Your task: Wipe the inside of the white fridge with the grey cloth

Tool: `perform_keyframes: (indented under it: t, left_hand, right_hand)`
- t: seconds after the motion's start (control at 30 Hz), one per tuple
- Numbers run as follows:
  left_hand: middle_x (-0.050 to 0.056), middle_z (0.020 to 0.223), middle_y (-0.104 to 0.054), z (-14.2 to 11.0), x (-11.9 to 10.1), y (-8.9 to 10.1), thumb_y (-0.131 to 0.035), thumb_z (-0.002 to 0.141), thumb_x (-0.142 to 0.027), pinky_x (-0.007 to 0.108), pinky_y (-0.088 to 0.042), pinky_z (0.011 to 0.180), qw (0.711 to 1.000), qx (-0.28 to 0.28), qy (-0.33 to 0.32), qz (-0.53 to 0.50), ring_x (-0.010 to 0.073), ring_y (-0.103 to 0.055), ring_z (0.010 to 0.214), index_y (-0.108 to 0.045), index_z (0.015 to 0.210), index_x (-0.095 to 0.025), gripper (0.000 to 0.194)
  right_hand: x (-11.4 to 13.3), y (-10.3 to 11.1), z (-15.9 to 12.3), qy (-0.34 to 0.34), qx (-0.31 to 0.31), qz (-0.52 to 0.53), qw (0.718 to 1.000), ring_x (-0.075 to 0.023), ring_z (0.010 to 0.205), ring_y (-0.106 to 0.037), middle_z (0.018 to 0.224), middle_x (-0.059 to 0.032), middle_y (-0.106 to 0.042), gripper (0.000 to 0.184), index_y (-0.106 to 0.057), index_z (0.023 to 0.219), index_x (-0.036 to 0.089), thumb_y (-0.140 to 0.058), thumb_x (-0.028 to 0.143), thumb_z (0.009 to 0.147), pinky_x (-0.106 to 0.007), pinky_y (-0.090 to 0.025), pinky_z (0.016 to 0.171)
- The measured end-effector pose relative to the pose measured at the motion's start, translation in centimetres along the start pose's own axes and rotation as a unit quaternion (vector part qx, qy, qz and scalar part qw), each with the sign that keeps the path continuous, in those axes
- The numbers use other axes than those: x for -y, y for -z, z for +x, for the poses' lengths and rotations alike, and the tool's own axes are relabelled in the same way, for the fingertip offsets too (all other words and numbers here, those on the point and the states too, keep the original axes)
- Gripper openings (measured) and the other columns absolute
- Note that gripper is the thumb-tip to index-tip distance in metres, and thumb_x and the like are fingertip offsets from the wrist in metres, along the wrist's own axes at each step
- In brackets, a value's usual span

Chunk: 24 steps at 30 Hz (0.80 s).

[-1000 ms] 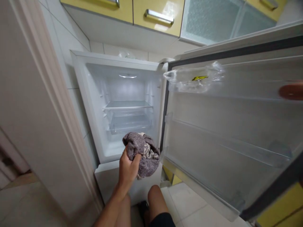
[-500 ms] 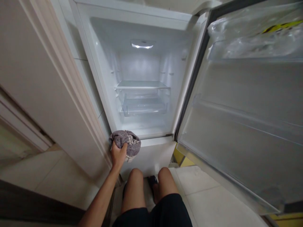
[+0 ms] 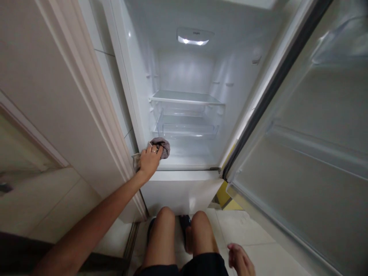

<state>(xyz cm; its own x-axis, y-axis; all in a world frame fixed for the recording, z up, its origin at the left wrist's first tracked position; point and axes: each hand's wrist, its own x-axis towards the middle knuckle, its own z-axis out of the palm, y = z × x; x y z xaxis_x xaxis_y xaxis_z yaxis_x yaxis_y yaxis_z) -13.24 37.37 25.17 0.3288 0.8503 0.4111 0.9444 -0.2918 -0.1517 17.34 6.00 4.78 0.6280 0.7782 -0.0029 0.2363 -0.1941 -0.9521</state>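
My left hand presses a grey cloth against the front left corner of the open fridge's floor, fingers closed over the cloth. A ring shows on one finger. My right hand hangs low at the bottom edge beside my right knee, fingers loosely curled with nothing in them. The fridge compartment is lit and bare, with a glass shelf and a clear drawer below it.
The fridge door stands open on the right, with clear door racks. The white lower door front is shut just ahead of my knees. A pale wall and door frame stand close on the left. Floor tiles lie below.
I have crouched closer to the fridge. My left hand moved up and forward, carrying the cloth from below the compartment's sill onto its front left corner. My right hand has come into view.
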Motion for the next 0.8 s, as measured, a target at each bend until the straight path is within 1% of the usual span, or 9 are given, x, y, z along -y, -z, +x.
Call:
perform_keyframes:
  t: [0.03, 0.07, 0.13, 0.2, 0.27, 0.3, 0.37, 0.63, 0.8]
  left_hand:
    - [0.028, 0.139, -0.06, 0.7, 0.6, -0.6, -0.035, 0.095, -0.011, 0.055, -0.049, 0.097, 1.0, 0.01, -0.008, 0.014, 0.0412, -0.052, 0.132, -0.05, 0.147, -0.01, 0.054]
    - [0.03, 0.139, -0.059, 1.3, 1.0, -1.3, -0.03, 0.095, -0.009, 0.054, -0.047, 0.099, 0.999, 0.019, -0.02, 0.022, 0.0404, -0.049, 0.136, -0.049, 0.146, -0.007, 0.054]
    - [0.031, 0.142, -0.058, 1.8, 1.2, -2.9, -0.026, 0.096, -0.007, 0.052, -0.046, 0.102, 0.998, 0.033, -0.048, 0.023, 0.0379, -0.046, 0.141, -0.05, 0.145, -0.004, 0.054]
    - [0.03, 0.14, -0.06, 1.7, 0.6, -4.6, -0.027, 0.097, -0.007, 0.051, -0.047, 0.101, 0.996, 0.052, -0.067, 0.025, 0.0374, -0.051, 0.137, -0.053, 0.142, -0.003, 0.053]
    - [0.028, 0.134, -0.064, 1.2, -0.2, -5.9, -0.028, 0.097, -0.008, 0.051, -0.05, 0.096, 0.995, 0.068, -0.068, 0.026, 0.0375, -0.059, 0.127, -0.056, 0.14, -0.004, 0.051]
    - [0.027, 0.131, -0.065, 1.1, -0.6, -6.4, -0.029, 0.097, -0.008, 0.05, -0.051, 0.093, 0.995, 0.074, -0.066, 0.026, 0.0373, -0.061, 0.122, -0.056, 0.14, -0.004, 0.051]
    - [0.026, 0.131, -0.065, 1.0, -0.9, -7.0, -0.029, 0.097, -0.008, 0.05, -0.051, 0.092, 0.995, 0.08, -0.06, 0.023, 0.0373, -0.062, 0.12, -0.055, 0.141, -0.005, 0.051]
    - [0.023, 0.137, -0.062, 3.6, -0.2, -8.7, -0.03, 0.097, -0.009, 0.048, -0.054, 0.091, 0.997, 0.077, -0.003, -0.006, 0.0368, -0.06, 0.122, -0.052, 0.147, -0.015, 0.054]
    - [0.023, 0.142, -0.058, 5.8, -0.4, -10.2, -0.046, 0.087, -0.001, 0.049, -0.054, 0.098, 0.997, 0.062, 0.033, -0.035, 0.0382, -0.056, 0.128, -0.048, 0.149, -0.015, 0.063]
  right_hand:
    - [-0.2, -2.1, 1.2, 0.021, 0.064, 0.0, 0.998, -0.022, 0.052, -0.059, 0.054, -0.0026, -0.057, 0.055, -0.067, 0.07, 0.024, -0.048, 0.072, 0.087, -0.035, -0.053, 0.054]
    - [-0.4, -4.1, 2.3, 0.046, 0.112, -0.015, 0.993, -0.0236, 0.063, -0.066, 0.064, -0.0057, -0.066, 0.052, -0.069, 0.074, 0.023, -0.048, 0.068, 0.089, -0.035, -0.057, 0.063]
    - [-0.7, -7.7, 4.1, 0.128, 0.188, -0.072, 0.971, -0.0258, 0.084, -0.072, 0.085, -0.0096, -0.076, 0.04, -0.074, 0.085, 0.021, -0.048, 0.051, 0.092, -0.037, -0.059, 0.08]
    - [-1.0, -10.4, 5.2, 0.225, 0.228, -0.163, 0.933, -0.0262, 0.092, -0.072, 0.094, -0.01, -0.077, 0.028, -0.075, 0.091, 0.021, -0.048, 0.03, 0.091, -0.038, -0.057, 0.087]
    - [-1.2, -12.4, 5.8, 0.298, 0.235, -0.24, 0.893, -0.0256, 0.092, -0.069, 0.094, -0.0092, -0.075, 0.025, -0.073, 0.089, 0.021, -0.048, 0.017, 0.088, -0.039, -0.054, 0.089]
    - [-1.2, -13.1, 6.0, 0.32, 0.235, -0.263, 0.879, -0.0251, 0.093, -0.068, 0.094, -0.0088, -0.074, 0.025, -0.072, 0.089, 0.02, -0.048, 0.012, 0.087, -0.039, -0.053, 0.09]
    - [-1.2, -14.3, 6.1, 0.343, 0.239, -0.278, 0.865, -0.0236, 0.093, -0.065, 0.095, -0.0077, -0.072, 0.025, -0.07, 0.091, 0.02, -0.048, 0.008, 0.086, -0.038, -0.051, 0.09]
    - [-0.7, -18.1, 6.4, 0.352, 0.272, -0.299, 0.844, -0.0207, 0.089, -0.059, 0.085, -0.0029, -0.066, 0.019, -0.061, 0.078, 0.021, -0.054, 0.003, 0.083, -0.032, -0.045, 0.083]
    - [-1.2, -19.7, 6.6, 0.366, 0.279, -0.331, 0.824, -0.0212, 0.088, -0.06, 0.083, -0.0035, -0.067, 0.018, -0.062, 0.078, 0.021, -0.057, 0.005, 0.079, -0.032, -0.042, 0.082]
